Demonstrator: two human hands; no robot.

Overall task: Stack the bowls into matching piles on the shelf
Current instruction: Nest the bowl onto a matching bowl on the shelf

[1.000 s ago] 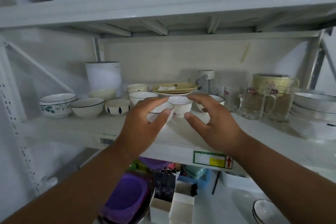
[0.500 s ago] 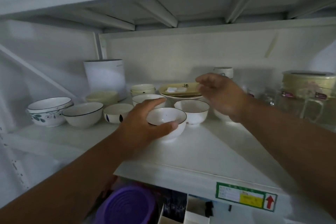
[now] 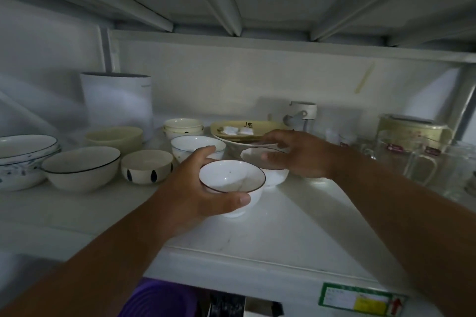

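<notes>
My left hand (image 3: 193, 188) grips a small white bowl with a thin dark rim (image 3: 231, 179) at the front middle of the white shelf (image 3: 296, 229), thumb on its near side and fingers behind it. Just behind and to the right stands a second white bowl (image 3: 274, 177). My right hand (image 3: 298, 154) curls over that bowl's right rim, thumb and fingers pinching it; the rim looks blurred. Further left are a blue-dotted bowl (image 3: 198, 144), a dark-striped bowl (image 3: 146, 166) and a black-rimmed bowl (image 3: 81, 167).
A stack of large patterned bowls (image 3: 23, 157) sits at the far left. Behind are a cream bowl (image 3: 114, 136), a cream bowl stack (image 3: 183, 127), a yellow plate (image 3: 247, 128) and a white canister (image 3: 118, 103). Glass mugs (image 3: 417, 159) crowd the right. A purple tub (image 3: 159, 301) lies below.
My left hand has closed round the front bowl and drawn it nearer and slightly up. My right hand has come down from the plate onto the second bowl's rim. The camera moved closer.
</notes>
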